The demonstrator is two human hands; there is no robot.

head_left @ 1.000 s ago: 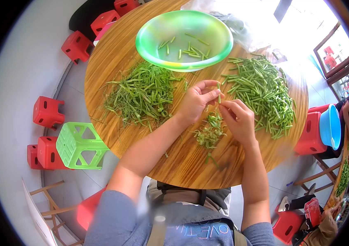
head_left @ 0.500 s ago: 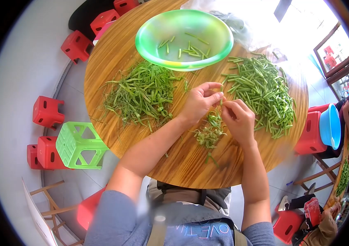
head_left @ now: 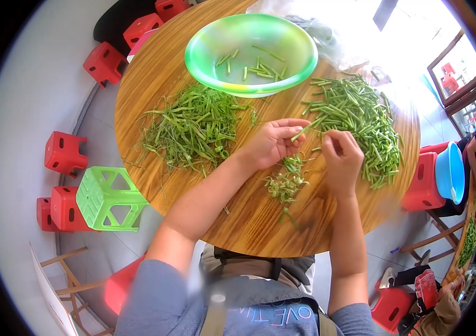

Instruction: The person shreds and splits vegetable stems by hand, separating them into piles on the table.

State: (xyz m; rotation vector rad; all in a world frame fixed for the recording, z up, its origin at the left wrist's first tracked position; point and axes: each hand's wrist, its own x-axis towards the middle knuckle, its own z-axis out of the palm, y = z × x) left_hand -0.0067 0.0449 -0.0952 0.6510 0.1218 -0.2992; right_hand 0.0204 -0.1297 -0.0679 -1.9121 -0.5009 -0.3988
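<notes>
Between thumb and fingers, my left hand [head_left: 276, 142] pinches a green stem piece [head_left: 304, 131] that slants up to the right. My right hand [head_left: 341, 152] is apart from it, its fingers pressed together at the left edge of the pile of cut stems [head_left: 355, 126]; whether they hold something is too small to tell. Below my hands lies a small heap of pale peelings [head_left: 285, 185]. Left of my left hand is a pile of leafy green strips [head_left: 196, 131]. A green basin [head_left: 204, 73] with several stem pieces inside stands beyond.
The round wooden table [head_left: 260, 235] carries a clear plastic bag [head_left: 325, 36] at its far side. Red stools and a green stool [head_left: 109, 196] stand on the left. At right are a blue basin [head_left: 449, 172] on a red stool and another person's sleeve [head_left: 442, 313].
My right hand has moved right, away from my left hand. The stem in my left hand has tilted from upright to slanting, and that hand has turned slightly.
</notes>
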